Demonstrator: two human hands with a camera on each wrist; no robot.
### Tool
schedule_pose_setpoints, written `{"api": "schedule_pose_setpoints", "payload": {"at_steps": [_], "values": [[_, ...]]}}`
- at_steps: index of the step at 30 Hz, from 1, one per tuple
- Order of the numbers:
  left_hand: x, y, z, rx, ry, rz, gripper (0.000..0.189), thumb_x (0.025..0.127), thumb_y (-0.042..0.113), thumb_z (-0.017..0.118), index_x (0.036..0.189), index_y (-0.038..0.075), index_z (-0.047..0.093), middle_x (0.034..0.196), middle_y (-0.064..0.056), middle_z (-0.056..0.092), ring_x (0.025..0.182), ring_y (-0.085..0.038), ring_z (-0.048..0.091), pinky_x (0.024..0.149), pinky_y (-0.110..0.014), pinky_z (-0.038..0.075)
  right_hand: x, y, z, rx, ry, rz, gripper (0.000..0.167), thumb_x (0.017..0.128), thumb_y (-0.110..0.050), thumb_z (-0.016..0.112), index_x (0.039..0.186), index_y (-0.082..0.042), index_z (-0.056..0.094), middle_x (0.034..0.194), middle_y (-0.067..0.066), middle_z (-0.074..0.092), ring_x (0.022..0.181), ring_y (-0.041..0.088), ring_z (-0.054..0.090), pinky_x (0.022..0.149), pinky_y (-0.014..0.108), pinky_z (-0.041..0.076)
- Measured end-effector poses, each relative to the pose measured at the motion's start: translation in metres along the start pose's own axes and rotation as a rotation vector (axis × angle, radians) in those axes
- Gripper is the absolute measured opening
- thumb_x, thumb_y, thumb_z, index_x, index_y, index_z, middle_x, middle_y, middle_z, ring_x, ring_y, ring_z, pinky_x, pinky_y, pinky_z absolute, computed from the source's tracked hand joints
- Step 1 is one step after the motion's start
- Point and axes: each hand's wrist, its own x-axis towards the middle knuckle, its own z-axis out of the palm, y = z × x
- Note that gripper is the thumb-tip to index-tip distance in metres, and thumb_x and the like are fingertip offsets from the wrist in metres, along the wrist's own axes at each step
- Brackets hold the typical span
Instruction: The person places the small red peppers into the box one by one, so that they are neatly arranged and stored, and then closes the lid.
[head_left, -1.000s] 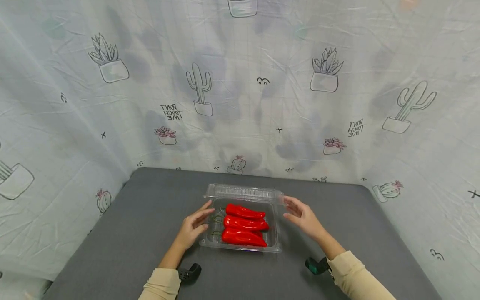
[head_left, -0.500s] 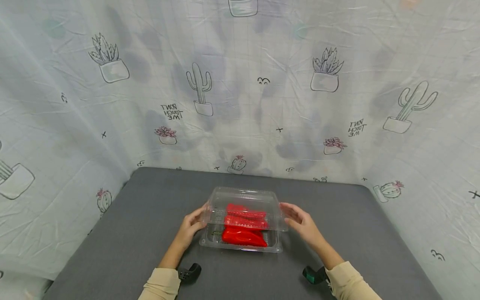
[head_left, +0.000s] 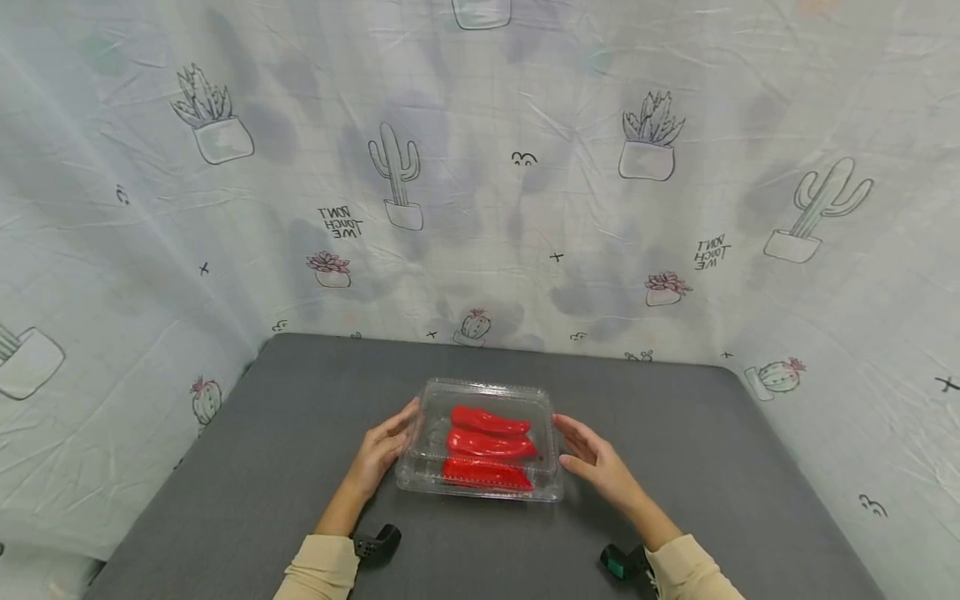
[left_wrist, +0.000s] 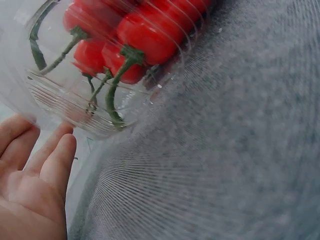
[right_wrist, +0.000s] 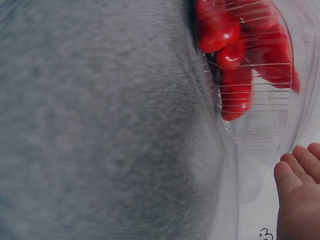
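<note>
A clear plastic clamshell box [head_left: 553, 490] sits on the grey table, with several red peppers [head_left: 491, 444] inside. Its hinged lid [head_left: 480, 397] lies down over them, its front edge close over the box's front rim. At the left side, my left hand [head_left: 375, 454] has its fingertips right at the lid's edge. My right hand [head_left: 600, 467] stands at the right side, fingers extended, fingertips by the lid's edge. Green stems [left_wrist: 114, 97] show through the ribbed wall in the left wrist view. In the right wrist view the pepper tips [right_wrist: 236, 110] face the right fingers [right_wrist: 287, 180].
The grey cloth-covered table [head_left: 315, 392] spreads out around the box. Behind and beside it hangs a pale curtain [head_left: 480, 208] printed with cacti. A dark strapped device sits at each wrist, one left [head_left: 378, 543] and one right [head_left: 621, 562].
The lid has swung from standing upright at the back, forward and down over the peppers. Both hands came in to its sides, the right one moving slightly left and toward me.
</note>
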Motion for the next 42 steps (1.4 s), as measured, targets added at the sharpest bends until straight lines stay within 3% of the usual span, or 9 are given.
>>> {"api": "schedule_pose_setpoints", "payload": {"at_steps": [6,12,19,22,25,29,32,36,42], "values": [[0.001,0.002,0.002,0.053,-0.005,-0.013,0.055,0.091,-0.007,0.042,0.14,-0.02,0.021,0.148,-0.035,0.012,0.127,-0.002,0.044,0.1,-0.015,0.04,-0.004,-0.003,0.002,-0.04,-0.084,-0.034,0.069,0.09,0.006,0.054,0.147,0.012,0.014,0.15,0.037,0.014,0.141,0.0,0.022,0.11,0.012,0.025],[0.002,0.003,0.002,0.275,-0.007,0.106,0.054,0.09,-0.01,0.043,0.141,-0.017,0.026,0.146,-0.039,0.016,0.135,-0.008,0.035,0.105,-0.015,0.034,-0.006,-0.006,0.005,-0.123,-0.098,-0.003,0.079,0.087,0.0,0.06,0.151,0.003,0.012,0.155,0.029,0.012,0.144,0.006,0.016,0.112,0.013,0.022],[0.004,0.004,0.003,0.371,-0.077,0.219,0.054,0.09,-0.014,0.04,0.142,-0.015,0.025,0.148,-0.037,0.018,0.143,-0.017,0.024,0.108,-0.015,0.031,-0.005,-0.02,0.014,-0.401,-0.032,0.015,0.093,0.077,-0.008,0.075,0.15,0.002,0.018,0.154,0.025,0.022,0.141,0.034,0.024,0.11,0.015,0.027],[0.004,0.005,0.001,0.422,-0.095,0.202,0.055,0.093,-0.005,0.045,0.143,-0.013,0.025,0.149,-0.034,0.019,0.141,-0.018,0.028,0.107,-0.016,0.032,-0.003,-0.035,0.017,-0.422,-0.026,0.017,0.091,0.076,-0.007,0.075,0.147,0.008,0.021,0.151,0.029,0.025,0.135,0.047,0.027,0.108,0.014,0.028],[0.003,0.006,-0.003,0.493,-0.108,0.179,0.059,0.097,0.016,0.05,0.145,-0.01,0.026,0.15,-0.031,0.022,0.135,-0.024,0.038,0.105,-0.022,0.039,-0.002,-0.043,0.018,-0.448,-0.025,0.017,0.09,0.075,-0.008,0.076,0.146,0.01,0.023,0.149,0.03,0.027,0.133,0.05,0.029,0.107,0.015,0.029],[0.001,0.009,-0.006,0.608,-0.117,0.159,0.079,0.093,0.051,0.048,0.147,-0.004,0.028,0.15,-0.025,0.029,0.127,-0.033,0.047,0.101,-0.031,0.046,-0.004,-0.035,0.018,-0.507,-0.01,0.003,0.092,0.075,-0.012,0.077,0.147,0.005,0.024,0.151,0.025,0.03,0.134,0.045,0.032,0.109,0.023,0.034],[-0.001,0.014,-0.007,0.683,-0.134,0.155,0.091,0.086,0.064,0.047,0.147,-0.002,0.029,0.149,-0.023,0.033,0.129,-0.032,0.046,0.101,-0.03,0.045,-0.006,-0.021,0.016,-0.562,-0.004,-0.019,0.094,0.076,-0.019,0.078,0.15,-0.002,0.023,0.153,0.019,0.029,0.137,0.037,0.033,0.11,0.03,0.036],[-0.004,0.021,-0.008,0.814,-0.151,0.141,0.098,0.079,0.069,0.054,0.148,0.003,0.03,0.149,-0.018,0.037,0.131,-0.029,0.043,0.102,-0.035,0.045,-0.007,-0.012,0.014,-0.583,-0.013,-0.033,0.094,0.078,-0.027,0.076,0.152,-0.008,0.021,0.156,0.013,0.026,0.141,0.023,0.029,0.112,0.03,0.033],[-0.004,0.032,-0.004,0.986,-0.188,0.092,0.099,0.072,0.051,0.075,0.151,0.013,0.028,0.153,-0.009,0.033,0.132,-0.032,0.044,0.096,-0.055,0.046,-0.006,-0.016,0.013,-0.622,-0.03,-0.072,0.09,0.079,-0.026,0.076,0.151,-0.006,0.024,0.156,0.015,0.025,0.14,0.027,0.031,0.107,0.042,0.039]]}}
